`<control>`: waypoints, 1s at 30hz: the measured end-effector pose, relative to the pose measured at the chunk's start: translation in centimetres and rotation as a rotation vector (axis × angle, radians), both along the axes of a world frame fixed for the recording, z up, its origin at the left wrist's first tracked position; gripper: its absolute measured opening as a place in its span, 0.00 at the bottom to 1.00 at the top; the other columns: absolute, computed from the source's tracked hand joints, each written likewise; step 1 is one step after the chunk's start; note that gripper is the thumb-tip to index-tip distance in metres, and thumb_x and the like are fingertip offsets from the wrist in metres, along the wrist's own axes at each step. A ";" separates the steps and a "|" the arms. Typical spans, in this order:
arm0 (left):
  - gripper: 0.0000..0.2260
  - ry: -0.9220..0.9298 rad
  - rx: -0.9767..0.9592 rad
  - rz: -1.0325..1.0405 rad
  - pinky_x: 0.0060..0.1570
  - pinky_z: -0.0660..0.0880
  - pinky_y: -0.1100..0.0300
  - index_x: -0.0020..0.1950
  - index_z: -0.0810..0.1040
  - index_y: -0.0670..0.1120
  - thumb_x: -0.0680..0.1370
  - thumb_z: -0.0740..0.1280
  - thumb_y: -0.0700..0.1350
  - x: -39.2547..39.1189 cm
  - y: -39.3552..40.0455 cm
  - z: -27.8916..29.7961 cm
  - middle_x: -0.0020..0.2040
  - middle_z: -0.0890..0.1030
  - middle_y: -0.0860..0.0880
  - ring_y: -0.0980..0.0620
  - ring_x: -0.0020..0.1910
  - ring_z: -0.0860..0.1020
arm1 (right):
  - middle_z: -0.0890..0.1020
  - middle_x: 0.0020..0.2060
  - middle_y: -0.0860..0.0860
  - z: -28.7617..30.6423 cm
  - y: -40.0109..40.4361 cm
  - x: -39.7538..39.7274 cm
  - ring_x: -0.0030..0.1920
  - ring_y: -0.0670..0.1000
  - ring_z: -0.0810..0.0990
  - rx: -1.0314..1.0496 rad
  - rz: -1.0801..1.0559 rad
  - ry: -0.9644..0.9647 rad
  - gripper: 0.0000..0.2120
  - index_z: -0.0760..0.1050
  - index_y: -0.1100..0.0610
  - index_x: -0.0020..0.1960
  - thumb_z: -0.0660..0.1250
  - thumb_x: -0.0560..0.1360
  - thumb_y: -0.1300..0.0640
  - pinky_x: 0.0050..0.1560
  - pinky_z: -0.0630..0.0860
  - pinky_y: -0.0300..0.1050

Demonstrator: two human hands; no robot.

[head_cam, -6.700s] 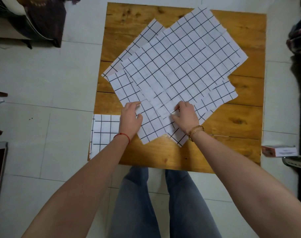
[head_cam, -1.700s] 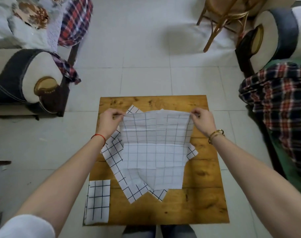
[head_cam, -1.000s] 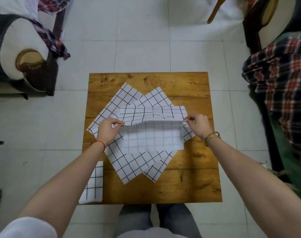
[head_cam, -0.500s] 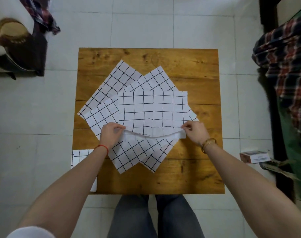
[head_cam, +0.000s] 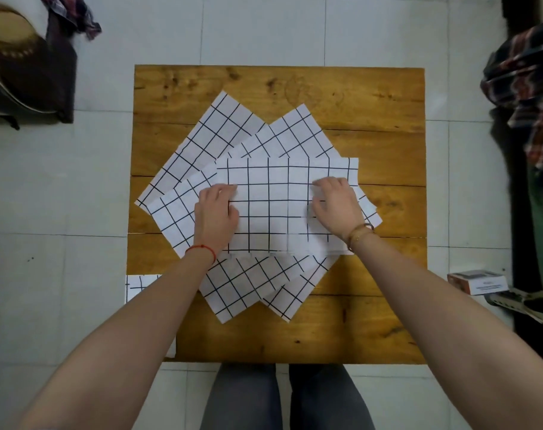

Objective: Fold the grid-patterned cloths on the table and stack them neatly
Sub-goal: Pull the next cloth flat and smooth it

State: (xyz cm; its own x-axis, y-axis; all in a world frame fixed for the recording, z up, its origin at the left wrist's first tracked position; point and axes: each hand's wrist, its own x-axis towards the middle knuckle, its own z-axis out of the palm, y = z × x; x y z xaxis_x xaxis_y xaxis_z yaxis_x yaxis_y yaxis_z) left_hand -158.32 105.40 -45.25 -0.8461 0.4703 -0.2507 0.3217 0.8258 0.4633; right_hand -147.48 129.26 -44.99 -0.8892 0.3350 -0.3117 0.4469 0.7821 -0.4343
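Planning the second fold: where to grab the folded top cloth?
Probably pinch the folded cloth at its two right corners, near the right hand, and carry them leftward. It lies flat, square to the table, with that short edge clear of the angled cloths beneath.

— Was there any writing to read anywhere?

— Only on the small box [head_cam: 478,282] that lay on the floor to the right of the table. Its white side carried a few lines of dark print, but they were too small and blurred to make out.

— And the grid-patterned cloths [head_cam: 282,209]?

— They bore nothing but black lines on white: no words, numbers or brand marks.
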 end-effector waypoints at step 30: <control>0.33 0.117 -0.350 -0.150 0.69 0.58 0.34 0.77 0.56 0.45 0.73 0.62 0.51 -3.4 2.1 -5.2 0.77 0.59 0.45 0.39 0.75 0.56 | 0.55 0.78 0.52 -6.0 -3.5 -5.9 0.77 0.59 0.50 0.379 0.304 -0.131 0.29 0.50 0.59 0.78 0.47 0.82 0.46 0.74 0.50 0.65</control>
